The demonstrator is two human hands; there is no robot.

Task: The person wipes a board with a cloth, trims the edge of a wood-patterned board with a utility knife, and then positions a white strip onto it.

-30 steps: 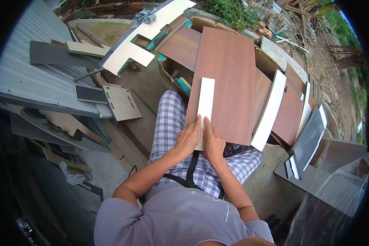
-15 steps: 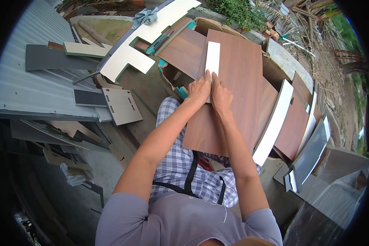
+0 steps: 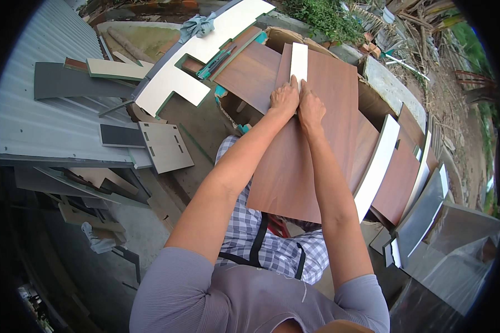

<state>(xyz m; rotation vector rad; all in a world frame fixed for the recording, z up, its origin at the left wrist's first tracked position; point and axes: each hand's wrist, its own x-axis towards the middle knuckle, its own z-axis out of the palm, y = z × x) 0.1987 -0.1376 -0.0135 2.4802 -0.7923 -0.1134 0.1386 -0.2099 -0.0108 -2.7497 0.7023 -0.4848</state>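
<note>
A narrow white strip [image 3: 299, 58] lies lengthwise on a brown wood-grain board [image 3: 332, 122], its far end level with the board's far edge. My left hand [image 3: 284, 100] grips the strip's near end from the left, its index finger stretched along the top. From the right, my right hand [image 3: 311, 107] grips that same end, with its index finger also pointing forward on the surface. Both hands sit close together with the other fingers curled, and the thumbs are mostly hidden. The strip's near edge is covered by the hands.
More brown boards [image 3: 250, 72] lie beneath, over an open cardboard box [image 3: 375, 102]. A long white panel [image 3: 376, 169] is at the right. On the left, a notched white panel [image 3: 191, 94] carries a grey-blue cloth [image 3: 197, 26]; a slotted board [image 3: 165, 145] leans below it.
Both hands have slid the white strip forward and slightly right along the brown board. My arms reach further out, and the brown board's near edge has shifted a little.
</note>
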